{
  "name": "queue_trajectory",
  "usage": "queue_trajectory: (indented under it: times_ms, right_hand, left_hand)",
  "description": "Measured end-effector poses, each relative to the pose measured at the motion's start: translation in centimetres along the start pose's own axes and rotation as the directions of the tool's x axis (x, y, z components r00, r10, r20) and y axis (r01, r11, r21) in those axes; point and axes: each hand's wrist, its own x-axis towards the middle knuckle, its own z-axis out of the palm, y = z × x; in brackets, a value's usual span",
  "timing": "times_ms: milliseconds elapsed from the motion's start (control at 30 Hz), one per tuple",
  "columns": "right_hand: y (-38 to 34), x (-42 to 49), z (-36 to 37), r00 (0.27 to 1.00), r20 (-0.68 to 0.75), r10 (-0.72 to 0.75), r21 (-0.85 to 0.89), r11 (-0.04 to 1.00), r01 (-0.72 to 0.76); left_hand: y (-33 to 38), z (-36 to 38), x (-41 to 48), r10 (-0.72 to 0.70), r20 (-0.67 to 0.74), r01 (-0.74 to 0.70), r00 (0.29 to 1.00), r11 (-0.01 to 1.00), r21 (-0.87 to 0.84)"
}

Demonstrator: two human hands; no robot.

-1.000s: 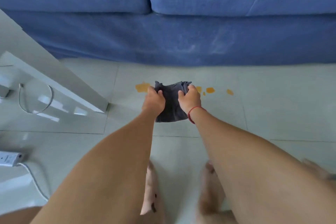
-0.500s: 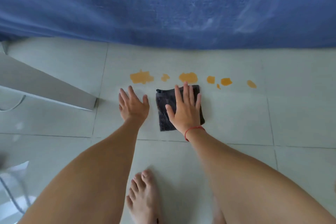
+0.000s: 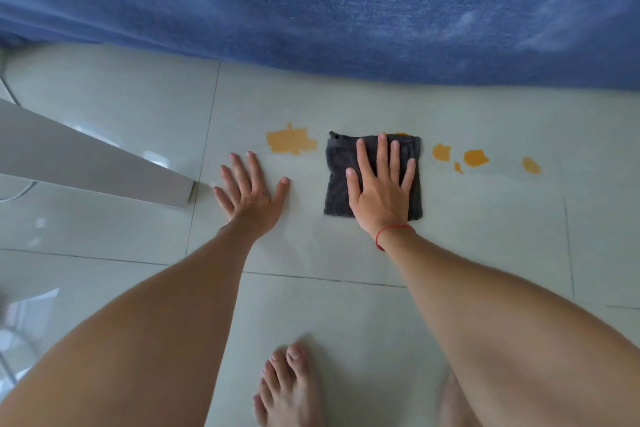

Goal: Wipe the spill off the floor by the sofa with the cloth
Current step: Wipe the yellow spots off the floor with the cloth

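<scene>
A dark grey folded cloth (image 3: 337,177) lies flat on the pale floor tiles just in front of the blue sofa (image 3: 346,10). My right hand (image 3: 381,184) presses down on it, palm flat and fingers spread, a red string around the wrist. Orange spill patches run in a row along the sofa's base. A large patch (image 3: 291,142) sits left of the cloth and several smaller patches (image 3: 476,158) lie to its right. A sliver of orange shows at the cloth's far edge. My left hand (image 3: 251,194) rests flat on the bare tile, left of the cloth, holding nothing.
A slanted white furniture panel (image 3: 86,163) reaches the floor at the left, close to my left hand. A thin cable (image 3: 17,191) lies behind it. My bare foot (image 3: 287,388) stands on the tiles near the bottom middle.
Both hands first held the bunched cloth. The left hand let go and went flat on the floor. The right hand spread the cloth and slid it forward over the middle spill patches.
</scene>
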Motion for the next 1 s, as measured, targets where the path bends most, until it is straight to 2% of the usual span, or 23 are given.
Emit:
queue_trajectory:
  times_ms: [67,233,367,500,600,767,1000]
  right_hand:
    - [-1.7,1.3,0.5,0.999,0.025,0.021,-0.005,1.000,-0.021]
    - [-4.2,1.4,1.1,0.998,0.020,-0.055,-0.029,0.998,0.056]
    - [-3.3,-1.1,1.0,0.986,0.007,-0.166,-0.009,0.986,0.166]
    - [0.9,-4.4,0.4,0.976,0.034,-0.213,-0.025,0.977,0.214]
    - [3.5,-4.2,-0.2,0.983,0.053,-0.176,-0.059,0.982,0.179]
    - [1.0,-0.5,0.1,0.999,0.035,-0.015,-0.048,0.999,0.017]
    - [-4.2,5.1,0.9,0.999,0.047,-0.009,-0.010,1.000,0.010]
  left_hand:
    - [-0.1,-0.2,0.1,0.005,0.033,-0.005,0.999,1.000,0.001]
    - [-0.1,-0.6,0.3,0.001,0.086,-0.001,0.996,1.000,-0.003]
    - [0.0,-0.9,0.2,0.003,0.112,-0.002,0.994,1.000,-0.011]
    - [0.2,-1.1,-0.1,-0.001,0.108,0.003,0.994,1.000,-0.016]
    - [0.1,-1.0,-0.2,-0.007,0.089,0.011,0.996,0.999,-0.037]
    - [-0.2,-0.6,0.1,0.004,0.071,-0.002,0.997,0.999,-0.032]
    - [-0.3,-0.8,0.4,0.020,0.097,-0.019,0.995,1.000,-0.014]
